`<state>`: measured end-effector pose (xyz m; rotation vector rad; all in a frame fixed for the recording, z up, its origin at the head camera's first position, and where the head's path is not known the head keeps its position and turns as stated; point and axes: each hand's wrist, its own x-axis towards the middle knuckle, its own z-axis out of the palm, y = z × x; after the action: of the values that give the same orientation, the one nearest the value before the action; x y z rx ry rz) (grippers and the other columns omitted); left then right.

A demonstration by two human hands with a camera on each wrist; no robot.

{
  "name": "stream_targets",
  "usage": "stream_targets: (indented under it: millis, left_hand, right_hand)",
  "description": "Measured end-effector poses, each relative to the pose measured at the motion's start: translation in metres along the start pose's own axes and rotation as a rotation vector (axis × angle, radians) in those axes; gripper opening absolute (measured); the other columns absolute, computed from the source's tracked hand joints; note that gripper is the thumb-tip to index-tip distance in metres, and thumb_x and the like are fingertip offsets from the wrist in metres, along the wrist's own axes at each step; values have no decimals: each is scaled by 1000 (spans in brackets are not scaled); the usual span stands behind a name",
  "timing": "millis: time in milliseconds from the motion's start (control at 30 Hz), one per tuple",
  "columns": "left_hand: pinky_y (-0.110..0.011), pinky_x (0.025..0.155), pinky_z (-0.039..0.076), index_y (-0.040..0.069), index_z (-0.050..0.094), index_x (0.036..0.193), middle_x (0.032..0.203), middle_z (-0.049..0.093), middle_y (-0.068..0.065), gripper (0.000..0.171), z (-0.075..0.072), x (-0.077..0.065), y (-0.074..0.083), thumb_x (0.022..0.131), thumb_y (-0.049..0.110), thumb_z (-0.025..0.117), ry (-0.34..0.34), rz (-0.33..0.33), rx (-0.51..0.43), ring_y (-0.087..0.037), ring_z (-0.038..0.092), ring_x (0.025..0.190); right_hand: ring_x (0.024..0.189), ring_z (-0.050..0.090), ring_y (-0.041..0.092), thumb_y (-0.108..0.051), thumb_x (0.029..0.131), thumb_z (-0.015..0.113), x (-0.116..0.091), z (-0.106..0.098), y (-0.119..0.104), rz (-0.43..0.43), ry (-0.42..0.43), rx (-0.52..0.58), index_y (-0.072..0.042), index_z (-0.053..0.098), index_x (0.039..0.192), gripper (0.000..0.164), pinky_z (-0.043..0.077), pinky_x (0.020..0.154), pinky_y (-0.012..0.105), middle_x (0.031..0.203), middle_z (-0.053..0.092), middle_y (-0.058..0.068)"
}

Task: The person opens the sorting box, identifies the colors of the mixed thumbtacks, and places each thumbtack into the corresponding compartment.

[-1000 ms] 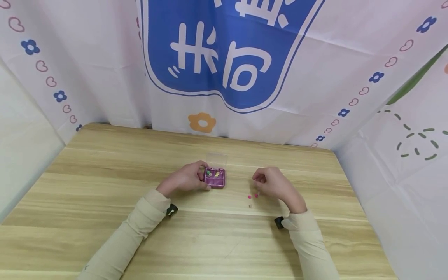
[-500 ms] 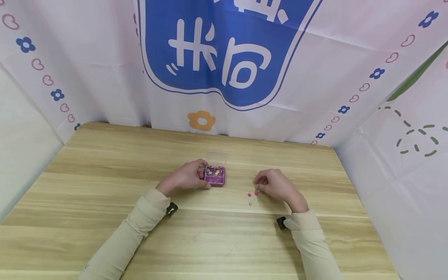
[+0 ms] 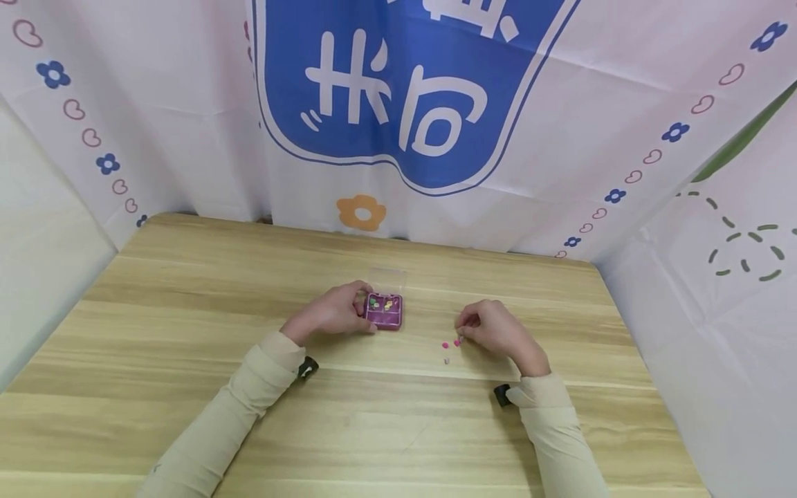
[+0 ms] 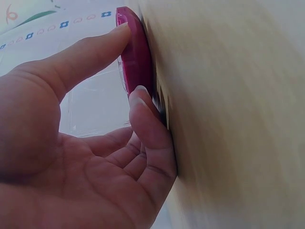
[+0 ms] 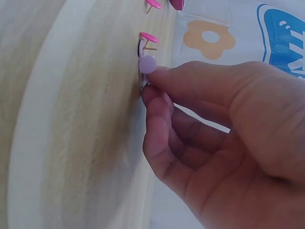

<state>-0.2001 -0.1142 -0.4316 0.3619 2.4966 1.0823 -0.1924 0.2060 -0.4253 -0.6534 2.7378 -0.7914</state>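
Note:
My left hand (image 3: 336,309) grips the left edge of a small purple compartment box (image 3: 386,327), thumb on the near side and fingers behind. The box's clear lid (image 3: 387,278) lies folded back. Green and yellow thumbtacks are in its two far compartments; the near part shows bare purple. To the right, my right hand (image 3: 492,328) is low over the table, thumb and index finger pinching a lilac thumbtack (image 5: 147,64). Right beside the fingertips lies a pink thumbtack (image 5: 149,36), with another pink thumbtack (image 5: 153,4) further on. A pale thumbtack (image 3: 446,361) lies nearer the front.
The wooden table (image 3: 386,422) ends at the back against a hanging white cloth (image 3: 205,152) with a blue sign print. More printed cloth (image 3: 703,332) closes off the right side. A black wrist camera (image 3: 501,395) sits under the right sleeve.
My right hand has come down slightly toward the front, its fingertips now right at the loose thumbtacks. The left hand stays on the box. The head view shifts a little.

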Motion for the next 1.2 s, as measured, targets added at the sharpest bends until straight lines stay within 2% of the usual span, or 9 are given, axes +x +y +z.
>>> stream_targets:
  millis: [200,400,767,1000,1200]
  left_hand:
    - [-37,68,49,6,43,132,89,58,-10,76,1,0,0,69,21,83,0,11,-2,-22,55,75]
    - [-37,69,50,7,43,132,90,59,-10,77,0,-1,1,69,23,83,-7,-7,-3,-21,56,76]
    - [-38,69,50,8,43,131,91,59,-10,76,-1,-3,2,69,22,83,-1,-19,-13,-22,56,76]
    - [-37,68,50,7,42,132,90,59,-9,77,1,-3,0,69,23,83,-6,-11,-21,-21,56,76]
    - [-37,68,50,7,43,132,90,59,-10,76,0,-3,1,69,21,83,2,-6,-19,-22,56,76]
  right_hand:
    - [68,57,11,-9,83,72,1,0,3,29,-1,-11,-9,69,80,4,51,65,34,74,66,-2]
    - [67,56,13,-6,84,70,0,-1,0,59,-8,-18,-9,69,80,5,50,65,35,74,65,0]
    - [70,57,13,-5,87,66,-1,-1,-5,55,-39,-25,-8,68,83,6,51,66,35,77,65,1]
    - [69,56,14,-4,88,64,6,-5,-14,-5,25,-28,-5,68,85,5,51,64,36,78,65,4]
    - [67,55,16,-3,89,62,21,-5,-39,-62,34,5,-2,68,89,6,51,64,35,81,67,11]
